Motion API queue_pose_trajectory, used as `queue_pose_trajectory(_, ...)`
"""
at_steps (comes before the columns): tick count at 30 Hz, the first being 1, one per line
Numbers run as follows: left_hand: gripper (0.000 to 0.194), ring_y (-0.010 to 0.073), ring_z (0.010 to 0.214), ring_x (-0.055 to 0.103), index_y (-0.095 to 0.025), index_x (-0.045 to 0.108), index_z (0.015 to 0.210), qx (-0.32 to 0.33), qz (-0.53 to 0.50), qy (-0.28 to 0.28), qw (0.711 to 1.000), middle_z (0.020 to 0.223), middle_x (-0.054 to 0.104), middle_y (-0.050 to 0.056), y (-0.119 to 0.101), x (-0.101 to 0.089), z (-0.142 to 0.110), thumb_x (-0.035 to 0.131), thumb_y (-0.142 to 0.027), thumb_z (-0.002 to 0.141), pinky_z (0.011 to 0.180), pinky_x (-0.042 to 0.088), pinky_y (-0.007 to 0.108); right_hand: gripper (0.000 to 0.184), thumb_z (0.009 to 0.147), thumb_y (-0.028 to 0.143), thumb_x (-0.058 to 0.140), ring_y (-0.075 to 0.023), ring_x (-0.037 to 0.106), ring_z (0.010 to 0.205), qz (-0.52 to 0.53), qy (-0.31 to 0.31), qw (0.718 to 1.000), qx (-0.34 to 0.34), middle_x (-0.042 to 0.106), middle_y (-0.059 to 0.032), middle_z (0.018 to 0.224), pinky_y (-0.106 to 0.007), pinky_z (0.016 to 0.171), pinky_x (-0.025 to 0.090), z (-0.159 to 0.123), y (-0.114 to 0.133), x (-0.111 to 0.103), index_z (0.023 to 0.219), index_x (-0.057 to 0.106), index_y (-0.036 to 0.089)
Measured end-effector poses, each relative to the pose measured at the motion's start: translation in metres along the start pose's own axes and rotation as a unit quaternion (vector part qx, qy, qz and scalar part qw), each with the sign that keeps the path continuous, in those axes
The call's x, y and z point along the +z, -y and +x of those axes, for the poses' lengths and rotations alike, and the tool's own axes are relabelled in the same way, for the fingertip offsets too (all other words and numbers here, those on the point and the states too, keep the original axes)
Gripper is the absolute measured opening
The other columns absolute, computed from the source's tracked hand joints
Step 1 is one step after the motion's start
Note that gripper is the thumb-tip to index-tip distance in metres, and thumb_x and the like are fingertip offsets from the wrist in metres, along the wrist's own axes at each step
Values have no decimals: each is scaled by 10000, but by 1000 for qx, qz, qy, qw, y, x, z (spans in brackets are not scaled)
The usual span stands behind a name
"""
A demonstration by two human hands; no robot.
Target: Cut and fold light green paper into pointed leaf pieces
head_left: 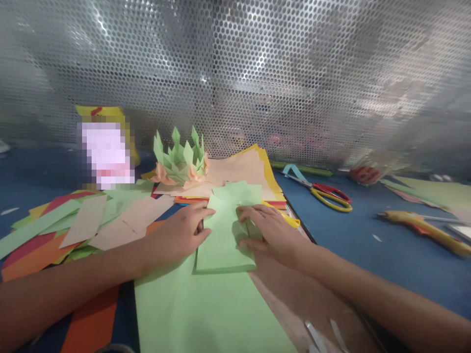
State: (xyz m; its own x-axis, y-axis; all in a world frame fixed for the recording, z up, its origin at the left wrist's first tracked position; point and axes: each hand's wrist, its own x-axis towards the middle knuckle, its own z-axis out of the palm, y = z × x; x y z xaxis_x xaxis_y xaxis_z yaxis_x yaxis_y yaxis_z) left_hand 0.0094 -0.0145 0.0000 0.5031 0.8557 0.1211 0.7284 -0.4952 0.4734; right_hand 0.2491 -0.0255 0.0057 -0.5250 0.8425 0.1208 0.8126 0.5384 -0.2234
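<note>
A small stack of light green paper (226,245) lies in front of me on a larger green sheet (206,309). My left hand (186,230) has its curled fingers and thumb at the stack's left edge. Along the right edge, my right hand (274,228) grips it with fingertips and thumb on the top face. More green pieces stick out unevenly at the stack's far end. Behind it stands a folded paper crown (180,159) with green points and peach pieces around its base.
Coloured paper strips (88,220) are heaped at left, near a phone (106,152) propped against a yellow object. Peach and yellow sheets (239,171) lie behind. Scissors (329,196), a yellow glue gun (419,228) and a plastic bag (371,169) are at right. A perforated metal panel (221,73) closes the back.
</note>
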Motion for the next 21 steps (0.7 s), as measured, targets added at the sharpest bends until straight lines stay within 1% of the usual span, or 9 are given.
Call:
queue_pose_trajectory(2, 325, 104, 604, 592, -176, 563, 1164, 9, -3, -7, 1000, 1370, 417, 131, -1, 0, -2, 464, -261, 866, 664, 520, 291, 363, 750, 309, 697, -284, 470, 1182, 5, 5, 1000, 4, 555, -109, 1290, -454, 971, 373, 0, -1, 1, 1054, 547, 177)
queue_pose_trajectory(6, 353, 100, 614, 609, -180, 509, 1218, 29, 11, -24, 999, 1467, 270, 147, -4, 0, -6, 442, -217, 873, 677, 530, 290, 467, 778, 340, 663, -286, 445, 1190, 6, 19, 1000, 7, 587, -105, 1233, -484, 983, 331, 0, -3, 1, 1185, 496, 185)
queue_pose_trajectory(8, 379, 132, 703, 641, -170, 486, 1252, 41, 26, -28, 998, 1504, 204, 152, -6, -2, -7, 440, -205, 877, 730, 532, 302, 549, 776, 368, 664, -295, 430, 1197, 1, 30, 1000, 5, 596, -111, 1205, -494, 989, 315, 1, -4, -1, 1248, 455, 178)
queue_pose_trajectory(10, 365, 193, 891, 649, -164, 510, 1241, 58, 40, -23, 997, 1522, 183, 139, -7, -3, -6, 432, -194, 885, 806, 520, 319, 623, 768, 417, 667, -311, 417, 1203, -7, 39, 999, 1, 594, -123, 1198, -505, 988, 308, 2, -5, -2, 1286, 424, 170)
queue_pose_trajectory(11, 341, 221, 994, 625, -166, 544, 1211, 68, 45, -13, 997, 1516, 221, 124, -7, -4, -5, 425, -189, 892, 846, 508, 329, 643, 767, 444, 663, -319, 415, 1202, -12, 41, 999, -2, 592, -128, 1199, -511, 983, 311, 2, -6, -2, 1294, 417, 171)
queue_pose_trajectory(13, 303, 244, 1132, 559, -177, 614, 1136, 84, 50, 13, 995, 1446, 392, 95, -7, -4, -3, 419, -190, 905, 909, 482, 348, 640, 769, 482, 648, -327, 416, 1200, -19, 41, 999, -9, 580, -135, 1216, -517, 967, 322, 3, -7, -3, 1286, 424, 179)
queue_pose_trajectory(16, 294, 236, 1156, 548, -179, 653, 1103, 91, 47, 36, 994, 1281, 588, 70, -6, -4, 0, 433, -195, 908, 957, 456, 376, 571, 772, 470, 650, -321, 413, 1207, -21, 37, 999, -13, 567, -133, 1240, -506, 965, 326, 3, -6, -4, 1229, 466, 182)
queue_pose_trajectory(19, 295, 233, 1125, 569, -169, 656, 1108, 98, 38, 33, 994, 1270, 598, 69, -5, -4, 1, 443, -200, 906, 948, 465, 385, 483, 763, 417, 679, -310, 461, 1154, -33, 30, 999, -12, 614, -113, 1170, -492, 944, 328, 2, -2, -7, 1150, 512, 181)
queue_pose_trajectory(21, 294, 228, 1102, 583, -176, 663, 1098, 103, 26, 27, 994, 1276, 593, 65, -3, -3, 1, 438, -214, 913, 938, 472, 381, 399, 744, 397, 704, -297, 517, 1068, -51, 25, 998, -15, 651, -106, 1084, -453, 881, 363, 0, 3, -10, 1045, 562, 176)
